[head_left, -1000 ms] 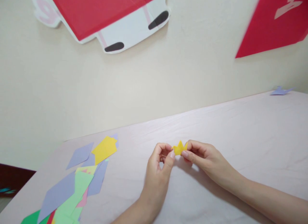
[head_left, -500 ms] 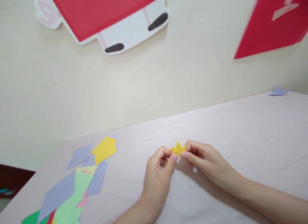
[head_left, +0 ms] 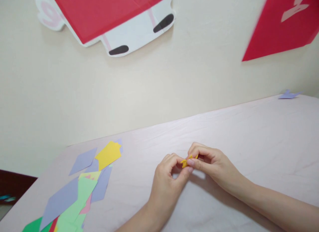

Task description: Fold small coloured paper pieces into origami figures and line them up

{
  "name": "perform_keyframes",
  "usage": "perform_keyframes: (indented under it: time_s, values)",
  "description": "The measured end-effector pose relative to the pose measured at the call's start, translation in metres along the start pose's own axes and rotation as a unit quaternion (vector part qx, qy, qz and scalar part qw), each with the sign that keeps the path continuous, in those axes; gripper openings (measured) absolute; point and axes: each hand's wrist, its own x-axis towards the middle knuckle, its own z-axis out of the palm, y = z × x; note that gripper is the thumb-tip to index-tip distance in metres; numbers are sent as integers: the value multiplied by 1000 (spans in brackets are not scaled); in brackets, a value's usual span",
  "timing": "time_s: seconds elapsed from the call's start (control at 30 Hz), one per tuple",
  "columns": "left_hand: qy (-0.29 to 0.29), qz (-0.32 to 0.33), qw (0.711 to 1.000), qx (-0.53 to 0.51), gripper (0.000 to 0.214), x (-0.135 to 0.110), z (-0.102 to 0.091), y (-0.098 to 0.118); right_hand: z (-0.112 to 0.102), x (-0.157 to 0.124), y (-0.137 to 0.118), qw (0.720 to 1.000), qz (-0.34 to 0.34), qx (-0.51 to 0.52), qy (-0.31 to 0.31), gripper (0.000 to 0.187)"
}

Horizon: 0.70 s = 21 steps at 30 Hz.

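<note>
A small yellow origami crane (head_left: 184,163) is between my hands above the table, mostly covered by fingers. My right hand (head_left: 213,161) pinches its middle between thumb and forefinger, and a yellow tip pokes out behind the thumb. At the crane's left end, my left hand (head_left: 167,178) has its thumb and forefinger closed around the folded paper. The fingertips of both hands nearly meet.
Sheets of coloured paper lie loosely overlapped on the left, among them a yellow piece (head_left: 108,155), a purple sheet (head_left: 59,202) and a light green sheet (head_left: 83,192). A purple folded paper figure (head_left: 288,95) sits by the wall at far right.
The crane has turned and shows less of itself, its pointed peaks now hidden by my fingers. My left hand has shifted right, and my right fingers have moved onto the crane's middle.
</note>
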Motion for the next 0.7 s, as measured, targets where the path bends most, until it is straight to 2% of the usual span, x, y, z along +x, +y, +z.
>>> perform_keyframes:
  time_s: [0.1, 0.27, 0.5, 0.7]
  values:
    - [4, 8, 1000, 4, 25, 1, -1, -1, 0, 0, 0, 1000, 2, 8, 4, 29]
    - [-18, 21, 999, 23, 20, -1, -1, 2, -2, -2, -1, 1000, 6, -8, 19, 29]
    - [-22, -28, 999, -35, 20, 0, 0, -5, -1, 0, -2, 999, 33, 20, 14, 24]
    - [-9, -55, 994, -96, 24, 2, -3, -4, -2, 0, 4, 995, 1, 35, 93, 15]
